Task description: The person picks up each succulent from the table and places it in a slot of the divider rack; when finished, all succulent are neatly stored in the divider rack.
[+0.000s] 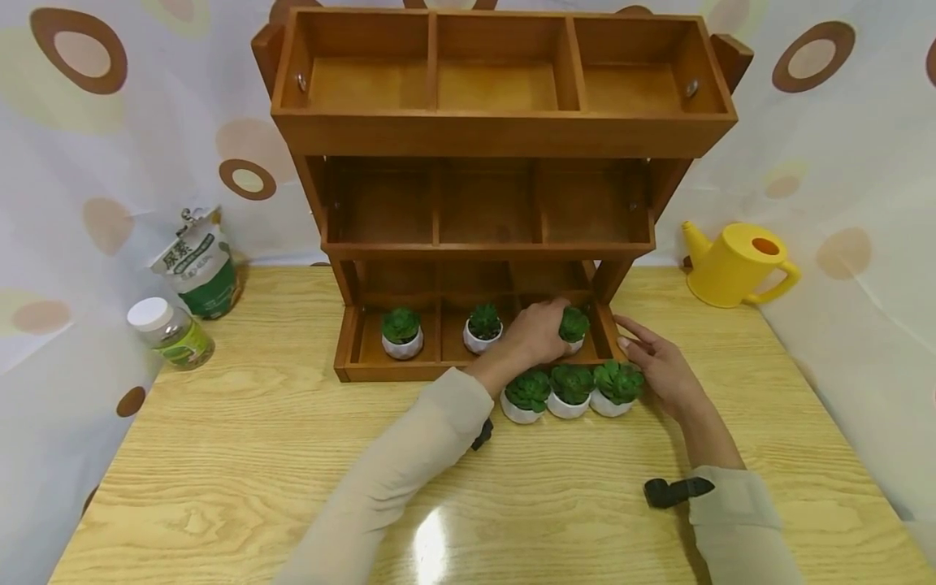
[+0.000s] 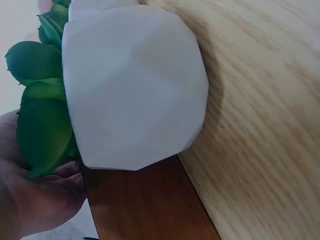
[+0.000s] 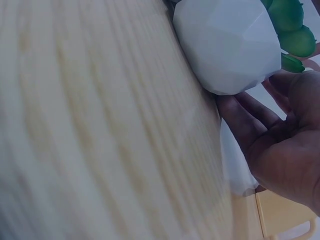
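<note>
In the head view my left hand (image 1: pixel 537 331) holds a small potted succulent (image 1: pixel 574 327) in the right compartment of the shelf's bottom tier. Its fingers are partly hidden there. My right hand (image 1: pixel 661 370) touches the right end of the wooden shelf (image 1: pixel 409 372), with its fingers loosely extended. Two more potted succulents, one left (image 1: pixel 402 333) and one middle (image 1: pixel 483 327), sit in the other bottom compartments. A row of three succulents in white faceted pots (image 1: pixel 569 392) stands on the table before the shelf. One white pot (image 2: pixel 135 90) fills much of the left wrist view.
The upper tiers (image 1: pixel 504 134) of the shelf overhang the bottom one. A yellow watering can (image 1: pixel 738 264) stands to the right. On the left are a clipped green-and-white bag (image 1: pixel 201 272) and a white-lidded jar (image 1: pixel 175 335). A patterned cloth (image 1: pixel 841 203) hangs behind.
</note>
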The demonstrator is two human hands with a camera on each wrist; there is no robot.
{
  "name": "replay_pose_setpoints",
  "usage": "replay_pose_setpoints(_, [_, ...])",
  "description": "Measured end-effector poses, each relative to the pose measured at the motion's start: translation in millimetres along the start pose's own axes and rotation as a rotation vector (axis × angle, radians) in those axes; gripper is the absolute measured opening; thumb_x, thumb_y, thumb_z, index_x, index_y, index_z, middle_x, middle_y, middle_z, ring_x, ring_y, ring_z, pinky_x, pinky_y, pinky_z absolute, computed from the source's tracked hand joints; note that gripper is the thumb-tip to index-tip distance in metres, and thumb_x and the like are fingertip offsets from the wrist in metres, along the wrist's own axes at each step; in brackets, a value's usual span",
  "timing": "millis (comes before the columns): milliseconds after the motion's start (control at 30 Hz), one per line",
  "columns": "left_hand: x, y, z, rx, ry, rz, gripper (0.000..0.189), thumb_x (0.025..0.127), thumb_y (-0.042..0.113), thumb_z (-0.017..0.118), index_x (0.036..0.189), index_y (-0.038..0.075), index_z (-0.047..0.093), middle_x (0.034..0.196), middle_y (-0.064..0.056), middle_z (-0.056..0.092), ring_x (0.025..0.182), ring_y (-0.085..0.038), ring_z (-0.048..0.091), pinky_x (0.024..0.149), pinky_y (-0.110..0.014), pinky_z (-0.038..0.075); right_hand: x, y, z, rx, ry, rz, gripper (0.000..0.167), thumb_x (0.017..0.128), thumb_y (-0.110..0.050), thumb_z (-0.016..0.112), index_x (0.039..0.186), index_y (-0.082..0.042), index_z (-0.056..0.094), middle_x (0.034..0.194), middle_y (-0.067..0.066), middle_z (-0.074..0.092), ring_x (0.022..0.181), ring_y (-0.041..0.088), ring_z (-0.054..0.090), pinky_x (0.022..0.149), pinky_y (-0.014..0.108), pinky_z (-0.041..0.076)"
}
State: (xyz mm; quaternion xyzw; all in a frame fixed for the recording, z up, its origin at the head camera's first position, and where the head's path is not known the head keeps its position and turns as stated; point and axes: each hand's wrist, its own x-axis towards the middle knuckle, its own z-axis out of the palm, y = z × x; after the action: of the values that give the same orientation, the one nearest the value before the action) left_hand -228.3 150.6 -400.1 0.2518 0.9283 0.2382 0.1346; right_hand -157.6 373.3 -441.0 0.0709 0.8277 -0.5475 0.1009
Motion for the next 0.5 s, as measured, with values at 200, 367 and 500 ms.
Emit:
replay_pose_setpoints(200, [-4.4,-3.0,-4.0,-0.072,0.008,0.008,0.073,0.092,0.035,0.075,0.155,0.021,0.042,0.15,-0.002,0.055,0.133,-0.025,0.057,0.106,-0.038,0.051,0.6,3,-1,-0.001,-0.004,-0.006,0.061,0.107,-0.045,0.044,0.162,-0.027,0.026,0.161,0.017,0.038,0.129,0.009,0.053,0.093,0.01,0.045])
replay_pose_setpoints(367, [-15.9,-10.1,-13.6,-0.15,0.045,0.067,0.073,0.091,0.031,0.076,0.155,0.02,0.043,0.149,-0.003,0.057,0.132,-0.023,0.058,0.104,-0.038,0.052,1.2,3,-2,-0.003,-0.003,-0.01,0.06,0.107,-0.046,0.045,0.162,-0.029,0.027,0.162,0.017,0.037,0.129,0.009,0.053,0.092,0.009,0.046])
replay_pose_setpoints(500, [-31.5,-19.0,-22.7,-0.213,0.067,0.119,0.072,0.091,0.032,0.077,0.155,0.021,0.043,0.145,-0.005,0.06,0.119,-0.022,0.065,0.099,-0.038,0.054,1.3,1,-2,-0.016,-0.007,-0.006,0.06,0.106,-0.047,0.045,0.162,-0.029,0.028,0.162,0.016,0.037,0.135,0.017,0.052,0.093,0.01,0.046])
